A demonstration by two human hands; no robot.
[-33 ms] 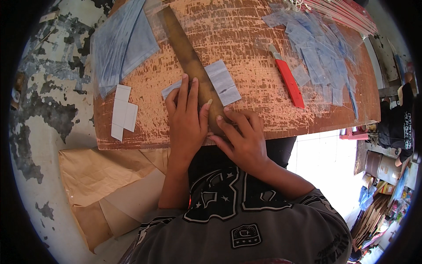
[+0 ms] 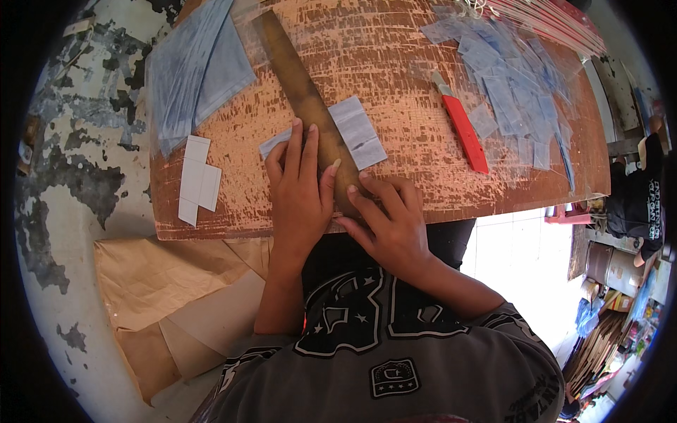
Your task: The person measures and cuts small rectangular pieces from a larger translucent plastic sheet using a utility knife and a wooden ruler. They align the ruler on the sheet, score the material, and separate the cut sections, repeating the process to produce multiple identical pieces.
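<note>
A long, worn brownish-yellow ruler (image 2: 296, 81) lies slantwise over a pale grey-blue sheet (image 2: 358, 134), which shows on both sides of it. My left hand (image 2: 300, 169) rests with stretched fingers along the ruler's left edge, its fingertips and thumb touching the ruler. At the ruler's near end is my right hand (image 2: 389, 218), fingers bent: the index fingertip sits on the ruler, the thumb is by its end at the table edge, and the middle fingertip is beside the sheet's lower corner. Right of them lies a red cutter knife (image 2: 464, 134), blade pointing away, touched by neither hand.
The scratched wooden table (image 2: 402, 63) carries a stack of bluish plastic sheets (image 2: 226, 77) at far left, a white cut-out card (image 2: 197, 182) at left, and scattered clear plastic pieces (image 2: 504, 84) at right. Brown paper (image 2: 169, 282) lies below. Another person (image 2: 638, 197) is at far right.
</note>
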